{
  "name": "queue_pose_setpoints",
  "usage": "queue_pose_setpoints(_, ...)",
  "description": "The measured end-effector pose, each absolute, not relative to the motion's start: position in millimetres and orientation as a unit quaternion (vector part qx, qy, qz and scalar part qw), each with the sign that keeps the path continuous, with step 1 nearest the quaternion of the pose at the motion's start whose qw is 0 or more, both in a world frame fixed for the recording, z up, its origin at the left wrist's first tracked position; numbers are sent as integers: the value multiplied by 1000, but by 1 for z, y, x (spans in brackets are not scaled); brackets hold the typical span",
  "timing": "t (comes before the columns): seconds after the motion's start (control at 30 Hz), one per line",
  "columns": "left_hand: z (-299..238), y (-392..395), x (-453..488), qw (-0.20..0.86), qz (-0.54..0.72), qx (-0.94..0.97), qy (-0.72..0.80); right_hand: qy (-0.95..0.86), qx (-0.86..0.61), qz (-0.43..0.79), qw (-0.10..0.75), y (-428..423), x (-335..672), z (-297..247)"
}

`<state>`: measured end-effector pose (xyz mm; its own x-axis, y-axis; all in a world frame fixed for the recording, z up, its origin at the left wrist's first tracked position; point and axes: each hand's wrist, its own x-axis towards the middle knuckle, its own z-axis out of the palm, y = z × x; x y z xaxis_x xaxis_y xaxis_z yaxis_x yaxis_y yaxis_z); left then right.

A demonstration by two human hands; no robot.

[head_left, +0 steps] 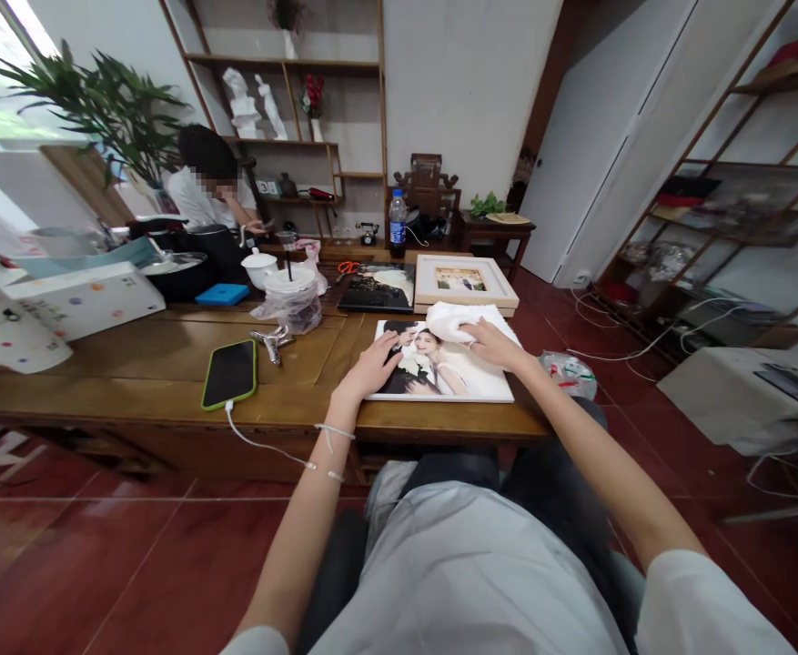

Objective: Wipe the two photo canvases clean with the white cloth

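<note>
A large photo print (pixel 439 377) of a couple lies flat at the near right corner of the wooden table (pixel 132 364). My left hand (pixel 372 366) rests on the print's left edge, fingers stretched out flat. On the print's upper part, my right hand (pixel 490 341) presses down on a folded white cloth (pixel 449 320), its fingers curled over the cloth.
A green-cased phone (pixel 230 373) on a white cable lies left of the print. Behind are a framed photo (pixel 465 281), a dark photo panel (pixel 379 287), a plastic cup in a bag (pixel 290 298), a water bottle (pixel 397 224). A seated person (pixel 207 186) is at the far left.
</note>
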<state>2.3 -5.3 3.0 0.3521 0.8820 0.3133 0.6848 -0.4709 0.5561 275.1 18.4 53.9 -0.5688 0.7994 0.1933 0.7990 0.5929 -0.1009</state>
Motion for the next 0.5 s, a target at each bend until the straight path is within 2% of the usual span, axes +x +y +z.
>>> queue_pose_setpoints(0.13,3,-5,3,160,295,806,488,-890,-445,0,103,-1,278,57)
queue_pose_setpoints(0.33,0,-3,3,156,297,808,484,-912,-405,37,54,-87,277,72)
queue_pose_setpoints(0.5,0,-3,2,161,297,806,486,-915,-394,77,45,-142,275,81)
